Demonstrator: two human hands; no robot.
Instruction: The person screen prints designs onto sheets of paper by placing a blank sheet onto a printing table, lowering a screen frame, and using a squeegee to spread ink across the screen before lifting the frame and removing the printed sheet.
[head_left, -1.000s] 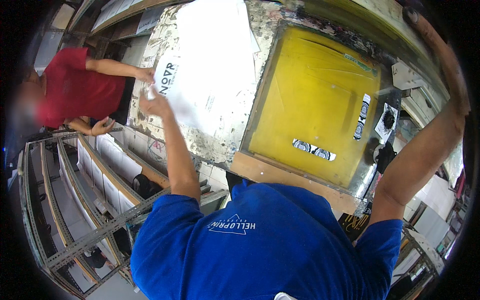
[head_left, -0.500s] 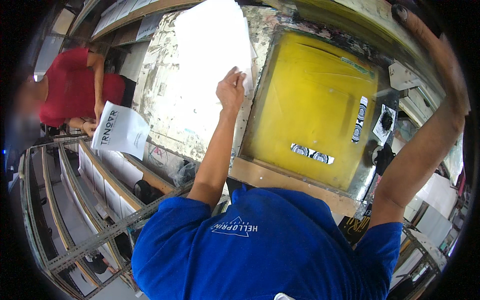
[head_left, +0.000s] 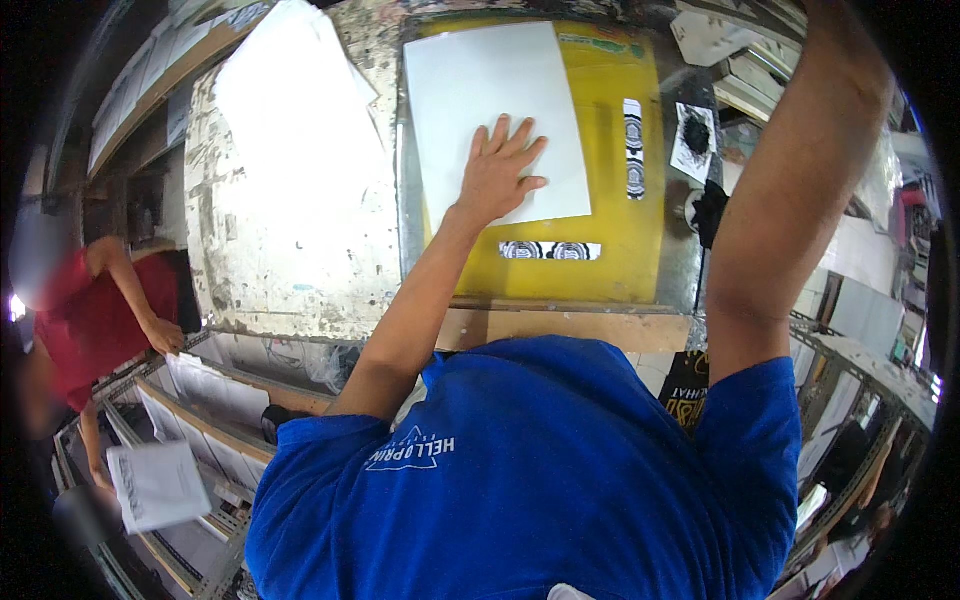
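Observation:
My left hand lies flat with spread fingers on a blank white sheet. The sheet rests on a yellow printing bed, over its left and middle part. Just below the sheet's lower edge, a strip with round black designs lies crosswise on the bed. A similar upright strip lies to the right of the sheet. My right arm is raised and runs out past the top right edge, so its hand is hidden from view.
A stack of white paper covers much of the stained white table at left. A paper with a black ink blot lies right of the bed. Beside the racks at lower left, a person in red holds a printed sheet.
My left hand has moved from the paper stack to the yellow bed, where a white sheet now lies under it. The view has shifted. The other person's printed sheet is now lower, by the racks.

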